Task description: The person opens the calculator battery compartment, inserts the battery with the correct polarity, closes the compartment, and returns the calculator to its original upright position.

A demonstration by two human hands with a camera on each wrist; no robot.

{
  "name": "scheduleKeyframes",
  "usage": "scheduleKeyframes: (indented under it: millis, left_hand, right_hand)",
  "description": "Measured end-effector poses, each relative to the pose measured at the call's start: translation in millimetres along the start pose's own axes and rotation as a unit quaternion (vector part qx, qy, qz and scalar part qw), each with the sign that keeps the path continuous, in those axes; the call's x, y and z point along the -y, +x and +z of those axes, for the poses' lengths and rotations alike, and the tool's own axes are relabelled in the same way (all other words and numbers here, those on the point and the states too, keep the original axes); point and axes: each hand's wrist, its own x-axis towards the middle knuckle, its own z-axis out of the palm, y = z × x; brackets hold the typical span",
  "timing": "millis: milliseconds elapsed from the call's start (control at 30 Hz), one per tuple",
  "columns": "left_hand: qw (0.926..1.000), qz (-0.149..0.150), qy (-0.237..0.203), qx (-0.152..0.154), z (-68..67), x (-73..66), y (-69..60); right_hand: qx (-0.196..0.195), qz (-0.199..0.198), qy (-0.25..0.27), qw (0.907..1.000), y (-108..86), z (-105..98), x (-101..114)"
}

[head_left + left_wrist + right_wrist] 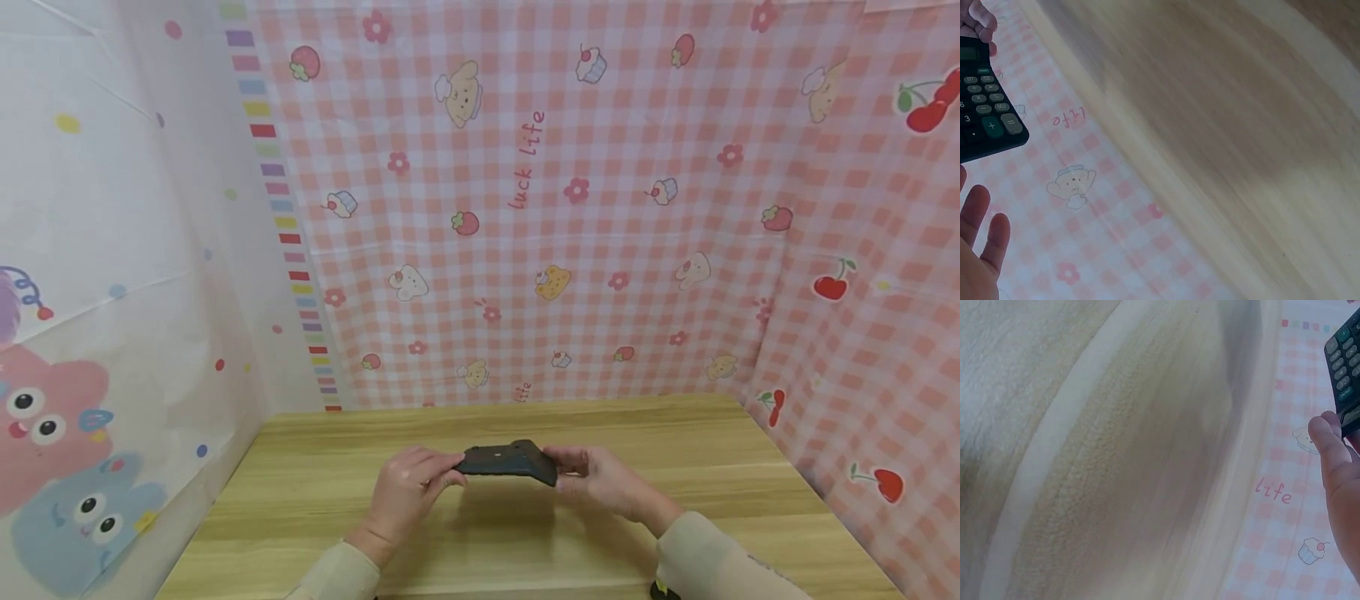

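Note:
A black calculator (498, 460) is held above the wooden table, its back turned to the head view. My left hand (408, 487) pinches its left end between thumb and fingers. At the opposite end, by the thicker display part, my right hand (609, 483) grips it with thumb and fingers. The left wrist view shows the keys of the calculator (988, 106) with grey and green buttons, cut off by the frame. In the right wrist view the display end of the calculator (1349, 369) meets the right hand (1338, 462).
The wooden table (315, 500) runs back to a pink checked cloth (600, 250) hung behind it. A white patterned cloth (187, 333) hangs at the left. Near the front edge, a small black and yellow object (663, 591) is partly hidden by the right sleeve (712, 554).

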Motion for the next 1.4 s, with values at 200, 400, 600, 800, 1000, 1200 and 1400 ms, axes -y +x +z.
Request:
scheduleKeyframes:
  millis: [200,400,600,800,1000,1200,1400]
  left_hand:
    - [0.9996,-0.027,-0.008,0.006,0.4,-2.4,-1.5]
    - [0.9979,-0.060,-0.024,0.008,0.2,-6.7,-1.1]
    - [0.9918,-0.119,-0.036,0.027,0.2,-10.0,-3.1]
    - [0.9802,-0.181,-0.071,0.037,2.4,-13.0,-5.3]
    - [0.9477,-0.283,-0.137,0.053,3.2,-18.6,-6.5]
    - [0.9187,-0.353,-0.164,0.068,1.9,-24.0,-7.1]
    - [0.8966,-0.398,-0.181,0.072,1.7,-24.8,-7.1]
  right_hand:
    - [-0.017,0.006,0.015,0.9997,-0.7,0.3,1.8]
    - [-0.029,0.019,0.029,0.9990,-1.7,-0.2,1.8]
    - [-0.046,0.023,0.025,0.9984,-1.6,-1.1,2.5]
    - [-0.061,0.031,0.026,0.9973,-0.4,-2.2,2.5]
    - [-0.078,0.044,0.031,0.9955,-0.2,-0.3,5.2]
    - [-0.096,0.048,0.030,0.9938,1.5,1.7,7.8]
    - [-0.108,0.047,0.037,0.9924,3.4,2.3,8.3]
